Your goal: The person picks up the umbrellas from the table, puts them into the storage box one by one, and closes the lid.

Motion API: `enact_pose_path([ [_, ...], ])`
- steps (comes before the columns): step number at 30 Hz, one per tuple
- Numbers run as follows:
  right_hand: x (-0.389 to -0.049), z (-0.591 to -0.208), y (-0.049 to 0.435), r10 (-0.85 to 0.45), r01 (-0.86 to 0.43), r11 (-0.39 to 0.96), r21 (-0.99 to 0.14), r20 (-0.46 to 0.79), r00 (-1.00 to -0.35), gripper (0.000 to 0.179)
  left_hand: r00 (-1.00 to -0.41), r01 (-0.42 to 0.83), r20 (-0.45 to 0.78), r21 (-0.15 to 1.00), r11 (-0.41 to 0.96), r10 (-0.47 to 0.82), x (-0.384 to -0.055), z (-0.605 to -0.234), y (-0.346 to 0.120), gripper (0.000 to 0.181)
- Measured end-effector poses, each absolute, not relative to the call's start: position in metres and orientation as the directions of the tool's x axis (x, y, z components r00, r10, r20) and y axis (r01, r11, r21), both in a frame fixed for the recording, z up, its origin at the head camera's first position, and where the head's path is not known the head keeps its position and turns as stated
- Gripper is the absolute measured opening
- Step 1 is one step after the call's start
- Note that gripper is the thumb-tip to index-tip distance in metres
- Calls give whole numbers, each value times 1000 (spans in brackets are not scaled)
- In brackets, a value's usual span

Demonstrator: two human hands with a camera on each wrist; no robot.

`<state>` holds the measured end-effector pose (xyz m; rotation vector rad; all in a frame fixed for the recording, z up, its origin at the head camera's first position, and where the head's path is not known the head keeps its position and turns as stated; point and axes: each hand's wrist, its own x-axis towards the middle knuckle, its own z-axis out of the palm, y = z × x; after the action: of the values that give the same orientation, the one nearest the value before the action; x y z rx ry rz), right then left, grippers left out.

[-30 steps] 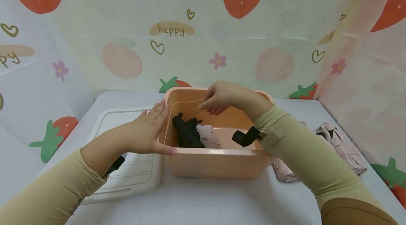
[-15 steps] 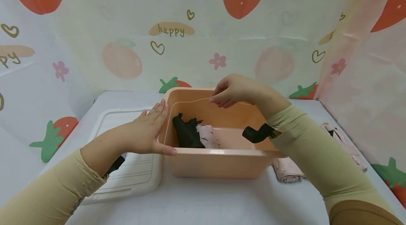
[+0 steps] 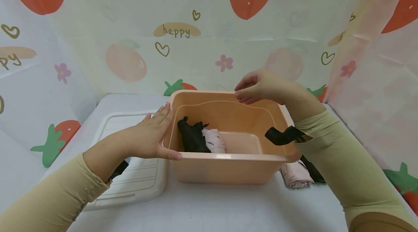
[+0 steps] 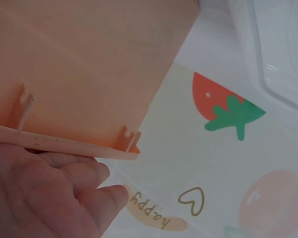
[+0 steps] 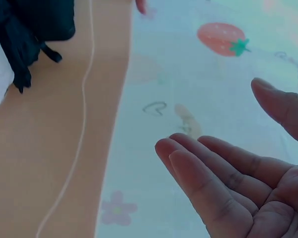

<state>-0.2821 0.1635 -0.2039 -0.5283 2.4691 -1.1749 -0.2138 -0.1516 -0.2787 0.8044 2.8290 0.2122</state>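
A peach plastic storage bin (image 3: 225, 169) stands in the middle of the table. My left hand (image 3: 148, 135) rests on its left rim, fingers straight and thumb along the front corner; the left wrist view shows those fingers (image 4: 84, 173) against the rim from outside. Inside, at the left, lie a black fabric bundle (image 3: 192, 135) with small straps and a pale pink fabric bundle (image 3: 213, 140) with dark marks. Over the bin's back rim, toward the right, my right hand (image 3: 267, 86) hovers with loosely bent fingers. In the right wrist view its palm (image 5: 238, 188) holds nothing.
A white lid (image 3: 143, 177) lies flat to the left of the bin. Right of the bin are a rolled pale pink fabric bundle (image 3: 296, 174) and a black one (image 3: 311, 168), partly hidden by the right sleeve. Fruit-printed sheets (image 3: 130, 14) enclose the back and sides.
My right hand has moved right and slightly up, from over the bin's middle toward its back right corner. The left hand and the bundles in the bin stay put.
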Motion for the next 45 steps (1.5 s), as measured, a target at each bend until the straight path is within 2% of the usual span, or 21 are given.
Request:
enact_pose_path([
  [11,-279,-199,214,-405,-171,534,-828,-73,-911,37,-835,501,-150,188,845,529,-214,-279,-151,133],
  [22,-272,-201,272,-329,-103,543,-833,-98,-939,48,-835,502,-152,186,845,529,-213,-278,-151,132],
  [27,-272,-208,301,-361,-114,489,-865,-82,-929,20,-837,499,-155,179,848,525,-214,-279,-151,132],
  [29,-270,-211,312,-368,-110,469,-877,-81,-926,14,-837,498,-157,177,849,524,-215,-279,-151,133],
  [39,-260,-232,362,-273,-44,498,-866,-108,-956,12,-839,495,-156,182,850,521,-214,-277,-151,132],
  [45,-255,-252,400,-210,26,494,-869,-148,-967,20,-841,488,-160,190,852,517,-213,-277,-151,133],
])
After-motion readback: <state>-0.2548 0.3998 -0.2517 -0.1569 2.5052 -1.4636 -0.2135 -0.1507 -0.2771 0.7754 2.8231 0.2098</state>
